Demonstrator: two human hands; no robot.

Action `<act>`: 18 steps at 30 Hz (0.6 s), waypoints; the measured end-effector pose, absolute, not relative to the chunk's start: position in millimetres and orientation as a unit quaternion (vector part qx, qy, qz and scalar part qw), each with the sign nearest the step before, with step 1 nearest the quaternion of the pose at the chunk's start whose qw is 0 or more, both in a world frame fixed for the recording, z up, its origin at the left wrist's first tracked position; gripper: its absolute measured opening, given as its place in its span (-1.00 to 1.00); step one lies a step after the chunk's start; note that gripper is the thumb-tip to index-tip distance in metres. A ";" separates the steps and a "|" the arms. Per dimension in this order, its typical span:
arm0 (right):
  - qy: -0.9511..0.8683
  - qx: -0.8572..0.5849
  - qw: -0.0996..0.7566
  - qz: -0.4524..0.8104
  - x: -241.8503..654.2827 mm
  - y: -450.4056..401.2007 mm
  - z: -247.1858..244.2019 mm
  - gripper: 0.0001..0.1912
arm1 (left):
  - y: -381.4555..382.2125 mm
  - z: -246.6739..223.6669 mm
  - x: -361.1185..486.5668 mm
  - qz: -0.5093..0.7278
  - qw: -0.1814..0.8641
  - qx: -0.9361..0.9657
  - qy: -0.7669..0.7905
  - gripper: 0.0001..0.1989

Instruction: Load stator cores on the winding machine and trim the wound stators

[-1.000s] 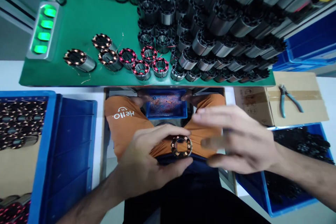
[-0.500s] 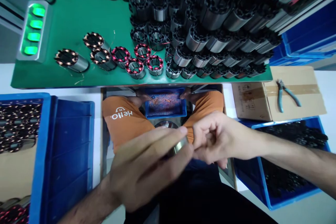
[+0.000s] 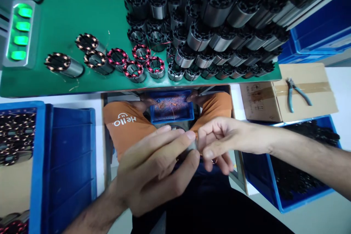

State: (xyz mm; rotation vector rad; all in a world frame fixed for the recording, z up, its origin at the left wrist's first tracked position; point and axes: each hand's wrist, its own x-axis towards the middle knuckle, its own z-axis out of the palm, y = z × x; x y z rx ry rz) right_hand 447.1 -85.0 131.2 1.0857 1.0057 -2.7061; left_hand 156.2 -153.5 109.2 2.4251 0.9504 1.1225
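My left hand (image 3: 156,168) is wrapped round a small metal cylinder (image 3: 191,147), mostly covered by the fingers. Right beside it, my right hand (image 3: 219,142) has its thumb and forefinger bent together at the cylinder's end, other fingers loosely curled; a thin copper-coloured wire (image 3: 214,161) shows near them. What the right fingertips pinch is too small to make out. Both hands are above the lap. Beyond them, stators with red windings (image 3: 133,70) and copper windings (image 3: 64,64) stand or lie on the green table (image 3: 63,22).
Dark stators (image 3: 200,36) stand in stacked rows on the table. Pliers (image 3: 291,93) lie on a cardboard box (image 3: 304,87) at right, above a blue bin (image 3: 276,190) of black parts. A blue crate (image 3: 40,153) is at left, a blue tray (image 3: 171,120) between the legs.
The view has shifted slightly, with table items moving left. The right hand's lower fingers have opened out somewhat. The cylinder remains in the left hand.
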 end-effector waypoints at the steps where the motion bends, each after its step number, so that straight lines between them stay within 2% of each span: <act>1: 0.345 0.347 0.027 -0.872 445.8 -89.1 127.4 -0.37 | -153.9 108.6 156.1 0.378 0.118 0.864 0.311 -0.63; 3: 0.484 0.355 -0.028 -0.800 444.7 -96.0 126.5 -0.45 | -152.8 105.8 158.1 0.367 0.084 0.878 0.297 -0.58; 4: 0.566 0.358 -0.064 -0.740 445.0 -98.0 129.5 -0.50 | -151.5 104.2 160.3 0.361 0.108 0.869 0.321 -0.58; 7: 0.750 0.350 -0.133 -0.546 450.3 -96.3 146.9 -0.57 | -146.5 101.7 168.4 0.351 0.245 0.810 0.401 -0.64; 9: 0.773 0.360 -0.151 -0.500 456.9 -89.3 158.2 -0.59 | -144.2 101.7 171.1 0.362 0.304 0.773 0.423 -0.70; 11: 0.727 0.384 -0.161 -0.546 462.7 -81.0 164.1 -0.53 | -143.9 101.3 170.1 0.394 0.281 0.772 0.413 -0.76; 13: 0.603 0.400 -0.140 -0.676 464.1 -75.0 163.0 -0.41 | -145.2 100.7 167.1 0.418 0.216 0.789 0.395 -0.81; 15: 0.467 0.392 -0.079 -0.789 460.4 -74.0 156.1 -0.34 | -147.0 101.7 163.7 0.429 0.151 0.813 0.363 -0.81; 18: 0.345 0.374 0.018 -0.861 451.6 -82.0 141.8 -0.31 | -149.1 105.8 160.4 0.407 0.098 0.851 0.317 -0.69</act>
